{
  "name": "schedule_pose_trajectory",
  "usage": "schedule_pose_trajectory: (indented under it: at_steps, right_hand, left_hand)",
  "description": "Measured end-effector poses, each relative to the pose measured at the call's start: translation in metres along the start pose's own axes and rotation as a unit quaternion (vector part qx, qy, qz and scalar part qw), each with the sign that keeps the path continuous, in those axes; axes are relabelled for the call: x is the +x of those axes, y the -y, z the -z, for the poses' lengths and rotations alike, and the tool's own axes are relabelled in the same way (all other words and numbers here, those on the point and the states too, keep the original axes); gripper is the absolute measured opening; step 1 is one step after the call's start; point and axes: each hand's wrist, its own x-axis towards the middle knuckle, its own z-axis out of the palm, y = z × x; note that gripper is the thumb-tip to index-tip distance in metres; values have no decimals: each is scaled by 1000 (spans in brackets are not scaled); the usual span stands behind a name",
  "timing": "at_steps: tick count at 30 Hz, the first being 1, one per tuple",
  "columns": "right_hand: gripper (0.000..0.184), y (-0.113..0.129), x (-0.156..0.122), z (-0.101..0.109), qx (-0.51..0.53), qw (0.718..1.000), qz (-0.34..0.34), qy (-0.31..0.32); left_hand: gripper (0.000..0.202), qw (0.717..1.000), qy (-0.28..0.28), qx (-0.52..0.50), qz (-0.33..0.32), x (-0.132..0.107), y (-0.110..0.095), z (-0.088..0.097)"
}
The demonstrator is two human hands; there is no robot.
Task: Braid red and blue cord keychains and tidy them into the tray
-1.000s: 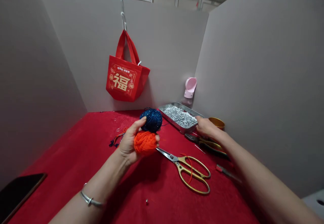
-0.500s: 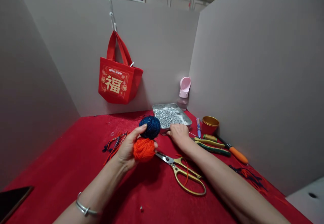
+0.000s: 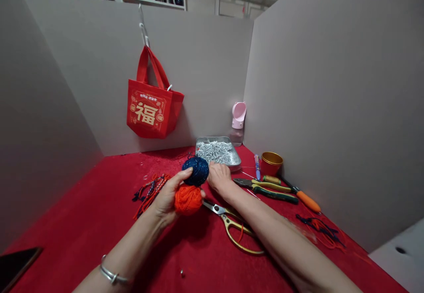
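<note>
Dark blue, glittery yarn is wound into a ball (image 3: 196,170) that the person's left hand (image 3: 167,198) grips together with a bright orange-red yarn ball (image 3: 188,199). The left fingers curl round both, the thumb lying on the blue one, which sits at twelve o'clock of the orange-red one.

With these two balls as the clock's centre, the right hand (image 3: 219,177) is between two and three o'clock, close to the blue ball; its fingertips are hidden, so one cannot tell whether it holds anything. At one o'clock, just beyond that hand, a rectangular metal tray (image 3: 236,165) holds many small silvery pieces.

Gold-handled steel scissors (image 3: 217,209) lie between four and five o'clock on the red-covered bench (image 3: 139,253), partly under the right forearm. Pliers with yellow and green handles (image 3: 276,194) lie at three o'clock, the orange-handled tool (image 3: 308,201) beyond them. Braided red and navy cords (image 3: 150,191) lie at nine o'clock, near the left hand, and a small silvery bead-like piece (image 3: 182,273) rests at six. A red fabric bag (image 3: 152,112) hangs at eleven.
</note>
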Motion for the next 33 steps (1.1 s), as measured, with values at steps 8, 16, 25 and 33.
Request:
schedule_pose_trajectory:
  at_steps: [8, 16, 25, 33]
  right_hand:
    - [29, -50, -1, 21, 68, 997, -40, -10]
    - [46, -21, -66, 54, 589, 802, 47, 91]
    - [26, -16, -103, 37, 664, 736, -32, 128]
    - [26, -13, -107, 31, 249, 922, 291, -60]
  left_hand:
    - [22, 998, -12, 65, -19, -5, 2, 2]
    - [34, 993, 107, 56, 9, -8, 11, -14]
    - [31, 997, 76, -15, 25, -5, 17, 5]
    - [39, 957, -86, 207, -184, 11, 30, 21]
